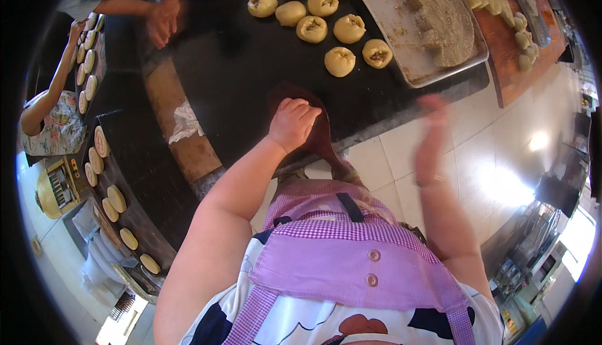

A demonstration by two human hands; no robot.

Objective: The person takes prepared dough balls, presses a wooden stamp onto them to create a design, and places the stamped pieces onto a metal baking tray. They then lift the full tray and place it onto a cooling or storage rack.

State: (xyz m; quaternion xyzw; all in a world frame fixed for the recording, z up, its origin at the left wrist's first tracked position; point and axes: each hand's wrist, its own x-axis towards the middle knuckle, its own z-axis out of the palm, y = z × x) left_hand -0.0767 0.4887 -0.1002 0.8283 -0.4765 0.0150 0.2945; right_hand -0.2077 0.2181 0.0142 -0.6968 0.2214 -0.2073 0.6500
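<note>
Left hand curled over black table, grip unclear. Right hand blurred near tray, can't tell open or closed. Dough balls on table.

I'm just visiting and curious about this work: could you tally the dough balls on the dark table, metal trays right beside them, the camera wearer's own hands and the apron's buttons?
Dough balls: 13 in view, some cut off by the top edge
Metal tray: 1
Hands: 2, left hand and blurred right hand
Buttons: 2
Total: 18
</note>
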